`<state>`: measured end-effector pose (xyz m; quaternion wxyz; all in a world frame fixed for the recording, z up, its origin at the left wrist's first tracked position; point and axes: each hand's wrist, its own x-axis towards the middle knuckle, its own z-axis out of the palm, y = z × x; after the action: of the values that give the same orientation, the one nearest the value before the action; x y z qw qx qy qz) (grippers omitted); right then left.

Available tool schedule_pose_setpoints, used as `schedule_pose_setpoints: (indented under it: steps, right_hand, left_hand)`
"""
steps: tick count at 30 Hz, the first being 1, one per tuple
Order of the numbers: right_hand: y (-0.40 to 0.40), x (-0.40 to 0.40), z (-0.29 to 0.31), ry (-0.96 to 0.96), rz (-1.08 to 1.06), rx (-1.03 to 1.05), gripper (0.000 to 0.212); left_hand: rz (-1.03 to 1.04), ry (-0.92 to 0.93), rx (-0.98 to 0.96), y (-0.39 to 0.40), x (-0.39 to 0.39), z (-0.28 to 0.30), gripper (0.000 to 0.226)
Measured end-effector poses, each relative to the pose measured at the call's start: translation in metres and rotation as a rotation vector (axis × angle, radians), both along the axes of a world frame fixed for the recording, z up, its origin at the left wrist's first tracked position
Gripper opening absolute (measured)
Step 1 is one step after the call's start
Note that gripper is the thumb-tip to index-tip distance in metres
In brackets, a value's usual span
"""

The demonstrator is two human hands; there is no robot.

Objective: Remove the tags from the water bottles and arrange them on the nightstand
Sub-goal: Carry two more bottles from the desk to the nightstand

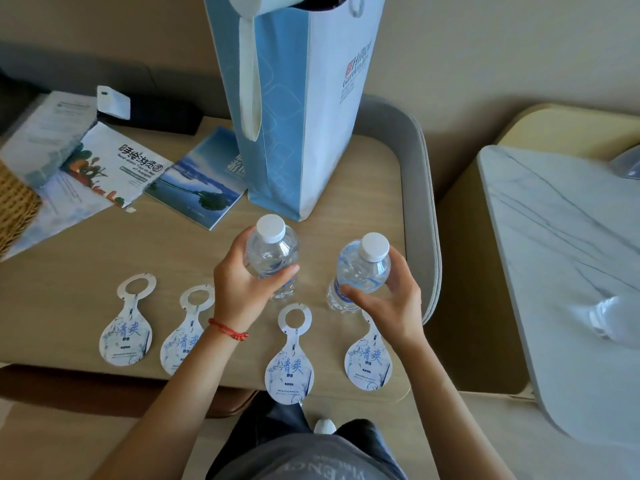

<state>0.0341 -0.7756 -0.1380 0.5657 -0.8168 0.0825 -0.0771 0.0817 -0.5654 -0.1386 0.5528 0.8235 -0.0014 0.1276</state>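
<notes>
The left hand (242,289) was curled round the left bottle (272,258), fingers on one side and thumb on the other. The right hand (388,299) was curled round the right bottle (360,271) the same way. Both bottles stood close together near the middle of the table (86,265), with white caps on top and no tags on their necks. I could not tell if they touched the table or were held just above it.

Four tags lay flat in a row along the edge at 6 o'clock: the far left tag (126,327), the second tag (183,334) partly under the left wrist, the third tag (291,358), and the fourth tag (369,362) partly under the right wrist.

A tall blue bag (304,116) stood at 12 o'clock from the bottles. Booklets (156,168) lay at 10 o'clock. Another bottle (609,317) lay blurry on the white stone top (540,220) at 3 o'clock.

The bottles looked full, so they would likely feel a bit heavy. The thin plastic could be smooth and slippery, and it may squash if squeezed hard. Holding round the wide middle, as both hands did, seemed best. The tags looked like light, thin card that bends easily.
</notes>
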Motion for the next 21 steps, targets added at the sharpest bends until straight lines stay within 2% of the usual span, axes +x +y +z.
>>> schedule_pose_setpoints:
  steps: [6,11,16,21]
  right_hand:
    - [-0.002,-0.010,0.008,-0.057,-0.035,0.107,0.072]
    - [-0.011,-0.025,0.021,-0.111,-0.014,0.187,0.059]
    - [-0.013,-0.049,0.031,-0.134,0.050,0.223,0.051]
    - [-0.018,-0.080,0.031,-0.146,0.112,0.266,0.043]
  left_hand:
    - [0.006,-0.011,-0.051,0.004,-0.011,0.012,0.071]
    - [-0.028,-0.027,-0.168,0.009,-0.031,0.034,0.058]
    - [-0.066,0.031,-0.296,0.006,-0.058,0.046,0.034]
    - [-0.039,0.091,-0.333,0.007,-0.098,0.041,0.028]
